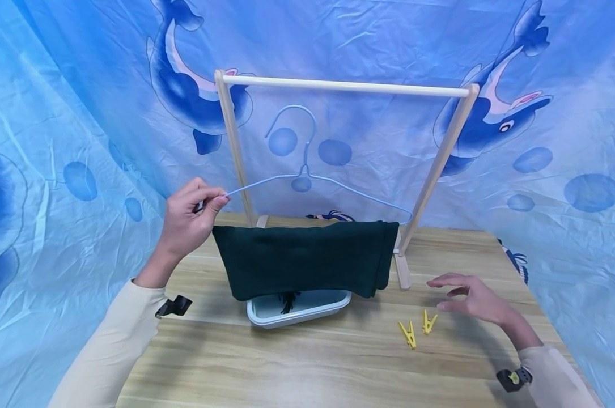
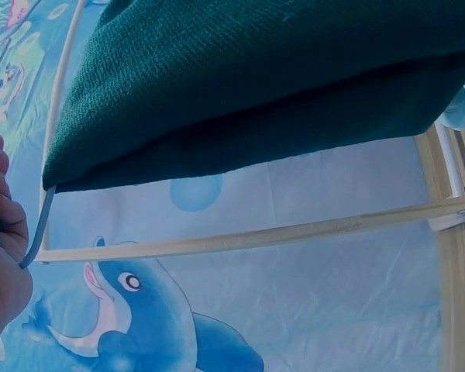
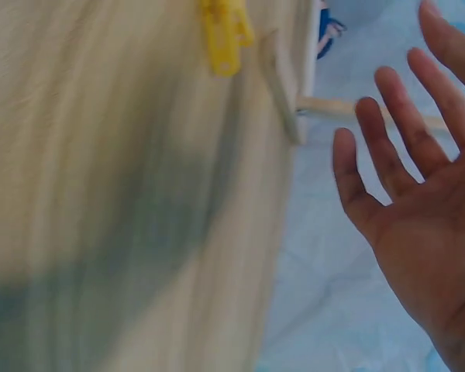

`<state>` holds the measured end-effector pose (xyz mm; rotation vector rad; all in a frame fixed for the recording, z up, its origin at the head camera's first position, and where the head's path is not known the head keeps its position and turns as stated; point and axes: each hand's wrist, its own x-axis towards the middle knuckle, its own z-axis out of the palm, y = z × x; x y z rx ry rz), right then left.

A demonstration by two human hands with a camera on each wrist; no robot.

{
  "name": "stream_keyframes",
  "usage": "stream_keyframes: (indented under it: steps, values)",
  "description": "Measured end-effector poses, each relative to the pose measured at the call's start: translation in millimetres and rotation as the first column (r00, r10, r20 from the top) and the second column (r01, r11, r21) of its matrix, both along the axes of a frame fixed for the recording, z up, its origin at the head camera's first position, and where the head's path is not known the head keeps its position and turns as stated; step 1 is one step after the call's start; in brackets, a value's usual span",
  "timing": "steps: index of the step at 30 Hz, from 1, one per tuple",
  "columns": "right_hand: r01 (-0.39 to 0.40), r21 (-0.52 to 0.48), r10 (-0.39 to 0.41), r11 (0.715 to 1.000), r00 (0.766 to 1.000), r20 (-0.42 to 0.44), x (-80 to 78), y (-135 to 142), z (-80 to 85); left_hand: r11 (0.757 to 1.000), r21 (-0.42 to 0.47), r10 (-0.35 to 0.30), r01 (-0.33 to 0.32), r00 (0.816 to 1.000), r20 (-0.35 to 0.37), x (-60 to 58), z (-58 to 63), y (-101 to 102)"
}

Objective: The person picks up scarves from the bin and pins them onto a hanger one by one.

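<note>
My left hand (image 1: pixel 192 212) pinches the left shoulder of a light blue wire hanger (image 1: pixel 355 191), holding it up in front of a wooden rack. Over the hanger's lower bar hangs a folded dark green cloth (image 1: pixel 307 258); in the left wrist view the bent hanger end runs from the fingers to the green cloth (image 2: pixel 240 85). My right hand (image 1: pixel 473 297) is in the air at the right, holding nothing, its fingers spread in the right wrist view. Two yellow clothespins (image 1: pixel 408 334) lie on the table just left of it.
The wooden rack (image 1: pixel 447 150) with a white top rod (image 1: pixel 343 85) stands at the back of the table (image 1: pixel 287 368). Under the cloth sits a pale blue tray (image 1: pixel 299 317) with something dark and fringed in it. A blue dolphin-print curtain (image 1: pixel 384 34) surrounds the table.
</note>
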<state>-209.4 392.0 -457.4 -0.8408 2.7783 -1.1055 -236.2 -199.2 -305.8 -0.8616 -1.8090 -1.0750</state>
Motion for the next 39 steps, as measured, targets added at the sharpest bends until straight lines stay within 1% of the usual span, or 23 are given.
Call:
stream_keyframes:
  steps: [3, 6, 11, 16, 20, 24, 29, 33, 36, 39]
  values:
    - [-0.054, 0.01, 0.053, 0.998, 0.995, 0.089, 1.8, 4, -6.7, 1.0, 0.0, -0.003, 0.003, 1.0, -0.006, 0.1, 0.3, 0]
    - [-0.072, 0.021, 0.068, 0.997, 0.988, 0.135, 2.8, 7, -15.6, 1.0, -0.001, -0.005, 0.005, 1.0, -0.008, 0.4, 0.5, 1]
    - [-0.055, 0.098, 0.039, 0.994, 0.987, 0.153, 1.6, 6, -31.0, 1.0, -0.002, -0.006, 0.006, 1.0, -0.003, 0.9, 0.5, 2]
    - [-0.045, 0.151, 0.01, 0.988, 0.974, 0.226, -1.5, 3, -38.2, 1.0, -0.004, 0.003, -0.003, 1.0, 0.001, 1.0, 0.3, 3]
    - [-0.058, 0.162, 0.022, 0.985, 0.976, 0.217, -4.0, 4, -42.0, 1.0, -0.004, -0.002, 0.002, 1.0, 0.0, 0.5, 0.2, 2]
    - [-0.102, 0.158, 0.071, 0.982, 0.979, 0.194, -6.8, 4, -44.7, 1.0, -0.006, -0.009, 0.009, 1.0, -0.005, -0.3, 0.1, 2]
    - [-0.156, 0.143, 0.125, 0.977, 0.972, 0.2, -9.7, 2, -44.3, 1.0, -0.007, -0.003, 0.003, 1.0, -0.003, -1.1, -1.0, 2]
    - [-0.168, 0.147, 0.137, 0.975, 0.971, 0.196, -9.7, 2, -43.4, 1.0, -0.005, 0.004, -0.004, 1.0, 0.006, -1.1, -2.2, 1]
    - [-0.162, 0.151, 0.133, 0.975, 0.974, 0.185, -8.8, 3, -42.6, 1.0, -0.004, 0.004, -0.004, 1.0, 0.009, -1.0, -2.6, 0]
    - [-0.156, 0.144, 0.134, 0.977, 0.979, 0.153, -7.2, 4, -42.8, 1.0, -0.005, 0.003, -0.002, 1.0, 0.012, -1.0, -2.6, -1]
